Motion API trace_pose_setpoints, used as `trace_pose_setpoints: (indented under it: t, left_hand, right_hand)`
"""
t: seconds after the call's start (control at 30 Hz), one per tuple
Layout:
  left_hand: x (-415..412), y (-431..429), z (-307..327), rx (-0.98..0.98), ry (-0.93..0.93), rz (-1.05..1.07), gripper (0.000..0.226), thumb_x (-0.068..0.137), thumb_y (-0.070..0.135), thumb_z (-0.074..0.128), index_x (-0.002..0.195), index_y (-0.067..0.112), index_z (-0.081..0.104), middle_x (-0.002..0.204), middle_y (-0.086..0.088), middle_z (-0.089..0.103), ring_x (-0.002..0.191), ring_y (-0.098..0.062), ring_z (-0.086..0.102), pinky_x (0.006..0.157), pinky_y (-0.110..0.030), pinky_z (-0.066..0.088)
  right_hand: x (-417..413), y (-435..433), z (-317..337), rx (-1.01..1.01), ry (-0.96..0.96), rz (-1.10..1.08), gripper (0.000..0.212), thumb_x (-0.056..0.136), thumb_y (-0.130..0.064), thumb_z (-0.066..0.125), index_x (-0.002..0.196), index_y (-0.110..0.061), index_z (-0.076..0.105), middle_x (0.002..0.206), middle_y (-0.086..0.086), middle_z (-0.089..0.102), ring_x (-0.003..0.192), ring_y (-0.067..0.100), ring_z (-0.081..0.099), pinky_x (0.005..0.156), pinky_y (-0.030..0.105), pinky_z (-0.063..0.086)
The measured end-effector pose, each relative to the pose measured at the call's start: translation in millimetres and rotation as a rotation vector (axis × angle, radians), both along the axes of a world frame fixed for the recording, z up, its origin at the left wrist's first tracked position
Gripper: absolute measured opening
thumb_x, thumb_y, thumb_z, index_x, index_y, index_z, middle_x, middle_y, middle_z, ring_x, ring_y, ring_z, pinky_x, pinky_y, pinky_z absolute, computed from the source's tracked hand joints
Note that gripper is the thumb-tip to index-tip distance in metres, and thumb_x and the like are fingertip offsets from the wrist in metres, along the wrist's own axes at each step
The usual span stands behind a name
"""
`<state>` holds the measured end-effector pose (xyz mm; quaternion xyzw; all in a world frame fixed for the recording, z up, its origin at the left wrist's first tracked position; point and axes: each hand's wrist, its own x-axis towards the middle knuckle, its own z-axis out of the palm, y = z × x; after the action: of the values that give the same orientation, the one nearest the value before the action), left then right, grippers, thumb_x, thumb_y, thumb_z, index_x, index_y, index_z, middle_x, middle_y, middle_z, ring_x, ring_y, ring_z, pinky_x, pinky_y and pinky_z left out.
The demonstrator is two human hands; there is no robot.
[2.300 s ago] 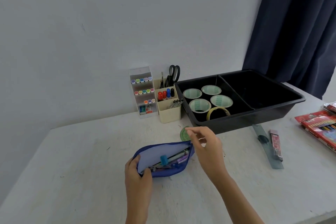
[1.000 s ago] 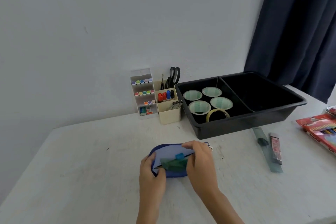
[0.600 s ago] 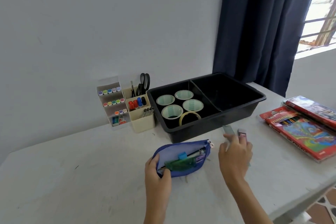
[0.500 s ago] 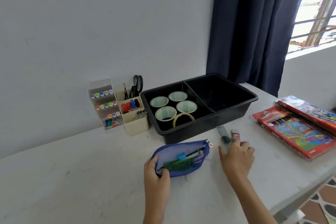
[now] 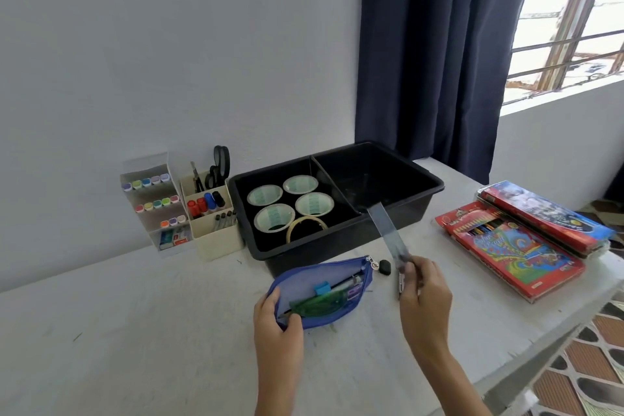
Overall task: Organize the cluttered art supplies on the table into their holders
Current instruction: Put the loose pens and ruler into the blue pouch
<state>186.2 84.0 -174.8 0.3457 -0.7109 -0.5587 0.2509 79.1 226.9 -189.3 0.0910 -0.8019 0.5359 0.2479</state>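
An open blue pencil pouch (image 5: pixel 305 280) lies on the white table in front of me. Inside it I see a green protractor (image 5: pixel 319 305), a blue sharpener and pens. My left hand (image 5: pixel 277 321) grips the pouch's left end. My right hand (image 5: pixel 423 295) pinches the lower end of a clear grey ruler (image 5: pixel 386 231), lifted off the table and slanting up toward the black tray. A small dark box (image 5: pixel 400 284) lies under that hand, mostly hidden. A black eraser (image 5: pixel 385 267) sits beside the pouch's zip.
A black two-part tray (image 5: pixel 435 186) holds several tape rolls (image 5: pixel 274 217) in its left half. Left of it stand a cream pen holder (image 5: pixel 217 240) with scissors and a clear marker rack (image 5: pixel 150 199). Coloured pencil boxes (image 5: pixel 510 246) lie at the right table edge.
The protractor went into the pouch. My right hand then moved right, took the ruler from the table and lifted it. My view swung to the right.
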Motion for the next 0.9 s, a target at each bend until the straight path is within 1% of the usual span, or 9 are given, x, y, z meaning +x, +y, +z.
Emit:
trace_pose_setpoints:
  t: [0.17, 0.27, 0.37, 0.47, 0.53, 0.63, 0.73, 0.83, 0.9]
  left_hand:
    - [-3, 11, 1, 0.007, -0.014, 0.006, 0.050, 0.087, -0.007, 0.047, 0.134, 0.008, 0.043, 0.138, -0.007, 0.042, 0.126, -0.021, 0.041, 0.097, -0.026, 0.036]
    - [-3, 15, 3, -0.003, -0.032, 0.031, 0.049, 0.087, -0.007, 0.049, 0.134, 0.009, 0.044, 0.138, -0.006, 0.042, 0.126, -0.020, 0.041, 0.097, -0.025, 0.036]
    - [1, 17, 6, 0.018, -0.022, 0.078, 0.044, 0.088, -0.005, 0.051, 0.130, 0.008, 0.048, 0.134, -0.007, 0.046, 0.120, -0.021, 0.044, 0.094, -0.027, 0.039]
    - [4, 19, 6, 0.020, -0.040, 0.106, 0.042, 0.088, -0.004, 0.050, 0.128, 0.007, 0.048, 0.131, -0.009, 0.049, 0.117, -0.024, 0.049, 0.092, -0.031, 0.044]
    - [6, 22, 7, 0.006, -0.047, 0.133, 0.044, 0.087, -0.005, 0.052, 0.129, 0.008, 0.047, 0.129, -0.010, 0.049, 0.116, -0.024, 0.049, 0.092, -0.031, 0.044]
    - [9, 23, 8, -0.041, -0.016, 0.129, 0.050, 0.080, -0.012, 0.057, 0.125, 0.007, 0.048, 0.127, -0.009, 0.049, 0.117, -0.022, 0.048, 0.084, -0.018, 0.042]
    - [12, 21, 10, -0.094, 0.013, 0.066, 0.049, 0.076, -0.015, 0.060, 0.116, 0.011, 0.052, 0.121, -0.003, 0.050, 0.116, -0.018, 0.048, 0.079, -0.010, 0.043]
    - [14, 21, 9, -0.126, 0.013, 0.039, 0.044, 0.077, -0.013, 0.060, 0.108, 0.018, 0.055, 0.117, 0.002, 0.052, 0.113, -0.012, 0.047, 0.089, -0.019, 0.039]
    - [15, 21, 8, -0.127, 0.007, 0.035, 0.047, 0.078, -0.012, 0.059, 0.109, 0.023, 0.053, 0.117, 0.005, 0.050, 0.112, -0.011, 0.046, 0.091, -0.022, 0.039]
  right_hand:
    - [21, -10, 45, -0.306, 0.100, 0.377, 0.014, 0.092, -0.004, 0.050, 0.101, -0.011, 0.058, 0.088, -0.005, 0.068, 0.086, 0.010, 0.064, 0.073, 0.020, 0.051]
    - [29, -26, 44, -0.287, 0.000, 0.593, 0.013, 0.092, -0.005, 0.051, 0.099, -0.014, 0.057, 0.091, -0.007, 0.068, 0.090, 0.010, 0.065, 0.076, 0.021, 0.052]
    - [26, -34, 11, 0.084, 0.035, 0.503, 0.027, 0.093, 0.000, 0.047, 0.089, -0.025, 0.055, 0.087, -0.011, 0.061, 0.084, 0.011, 0.057, 0.072, 0.022, 0.048]
    - [23, -32, -10, 0.293, 0.179, 0.405, 0.027, 0.080, 0.006, 0.048, 0.082, -0.017, 0.061, 0.087, -0.005, 0.058, 0.080, 0.012, 0.050, 0.067, 0.032, 0.051]
    - [22, -30, -9, 0.310, 0.215, 0.366, 0.025, 0.077, 0.011, 0.055, 0.078, -0.013, 0.065, 0.086, -0.001, 0.058, 0.080, 0.012, 0.049, 0.065, 0.025, 0.050]
    - [15, -26, -6, 0.290, 0.230, 0.273, 0.025, 0.077, 0.011, 0.055, 0.078, -0.011, 0.067, 0.085, -0.001, 0.058, 0.082, 0.013, 0.049, 0.070, 0.013, 0.038]
    - [3, -20, -6, 0.144, 0.167, 0.214, 0.030, 0.077, 0.017, 0.057, 0.085, -0.009, 0.068, 0.088, 0.001, 0.058, 0.086, 0.016, 0.050, 0.074, 0.019, 0.041]
    - [-10, -14, -9, -0.018, -0.008, 0.073, 0.028, 0.083, 0.013, 0.054, 0.092, -0.010, 0.065, 0.094, 0.002, 0.053, 0.092, 0.021, 0.051, 0.077, 0.028, 0.045]
    - [-19, -10, -16, 0.076, -0.150, -0.057, 0.019, 0.086, 0.004, 0.057, 0.101, -0.005, 0.063, 0.100, 0.011, 0.054, 0.098, 0.027, 0.049, 0.079, 0.030, 0.041]
